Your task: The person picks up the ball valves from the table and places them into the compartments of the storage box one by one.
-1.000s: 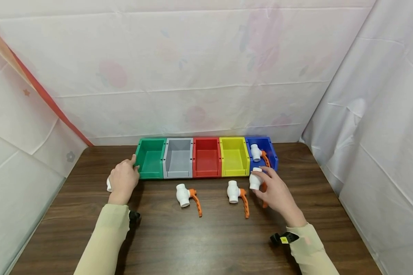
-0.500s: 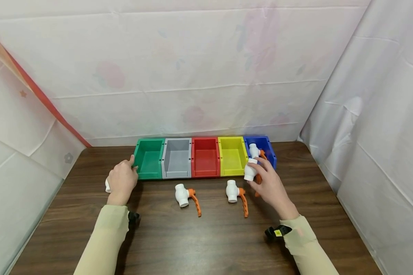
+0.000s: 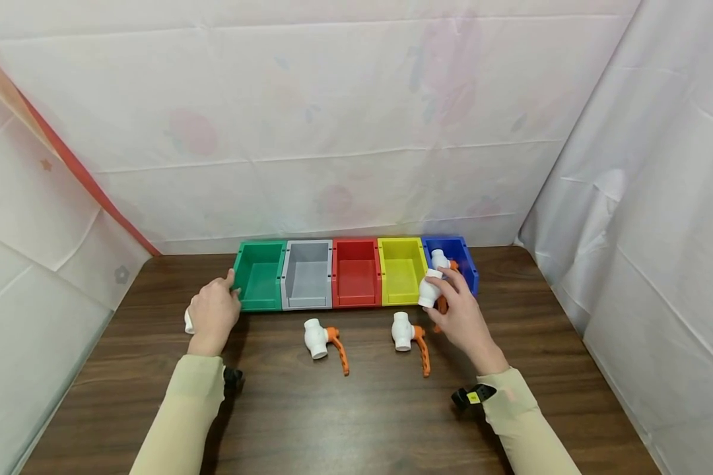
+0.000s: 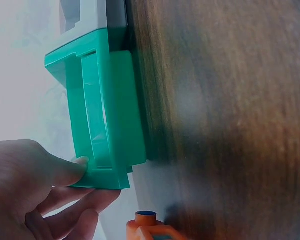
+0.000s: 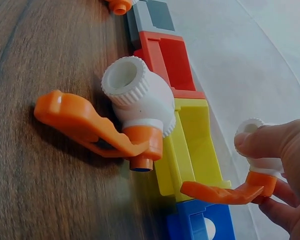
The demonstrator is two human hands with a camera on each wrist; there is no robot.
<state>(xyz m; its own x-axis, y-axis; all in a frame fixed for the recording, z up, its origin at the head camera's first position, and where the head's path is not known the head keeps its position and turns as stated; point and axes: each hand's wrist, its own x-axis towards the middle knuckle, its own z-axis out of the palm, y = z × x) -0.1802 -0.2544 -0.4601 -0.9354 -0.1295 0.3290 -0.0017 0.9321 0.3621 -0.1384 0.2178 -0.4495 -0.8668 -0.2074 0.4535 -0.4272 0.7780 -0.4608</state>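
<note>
My right hand [image 3: 462, 320] pinches a white ball valve [image 3: 430, 289] with an orange lever between thumb and fingers, raised in front of the yellow and blue bins. In the right wrist view its lever [image 5: 222, 193] points away from the hand. Another ball valve [image 3: 440, 258] lies in the blue bin [image 3: 469, 264], partly hidden. At the row's left end my left hand [image 3: 214, 313] grips the side wall of the green bin [image 4: 102, 120], thumb over the rim and fingers outside. A further valve [image 3: 188, 321] is mostly hidden behind that hand; its orange lever part [image 4: 145, 227] shows in the left wrist view.
Grey [image 3: 307, 300], red [image 3: 357, 299] and yellow [image 3: 403, 297] bins stand side by side between green and blue. Two ball valves, one in the middle [image 3: 316, 339] and one farther right [image 3: 402, 332], lie on the wooden table [image 3: 333, 422]. A white curtain [image 3: 356, 132] hangs behind.
My right hand has carried its ball valve up and to the left, from in front of the blue bin towards the yellow-blue border. My left hand stays on the green bin.
</note>
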